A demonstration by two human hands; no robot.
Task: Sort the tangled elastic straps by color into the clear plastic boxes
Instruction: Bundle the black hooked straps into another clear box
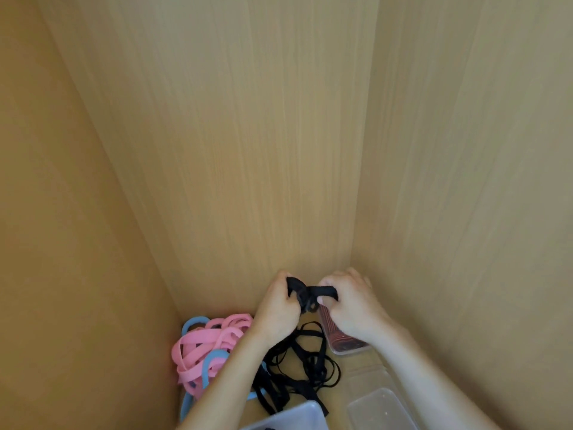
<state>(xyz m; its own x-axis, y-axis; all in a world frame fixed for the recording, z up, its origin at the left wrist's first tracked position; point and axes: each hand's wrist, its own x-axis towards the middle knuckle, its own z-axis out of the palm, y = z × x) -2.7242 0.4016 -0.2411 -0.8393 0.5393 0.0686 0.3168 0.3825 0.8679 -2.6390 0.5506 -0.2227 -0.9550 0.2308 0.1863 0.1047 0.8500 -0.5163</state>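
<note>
Tight against the wooden corner (353, 243), both hands (276, 308) (348, 308) grip black straps (302, 293).

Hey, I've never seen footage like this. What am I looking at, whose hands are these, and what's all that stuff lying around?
There is no machine here. A person wears a camera on the head, so this one picture looks forward and down at their own bare hands. The left hand and right hand both grip a bunched black strap. Below, on the wooden surface, lie loose black straps, pink straps and blue straps. A clear box under the right hand holds reddish straps. Another clear box sits nearer.
</note>
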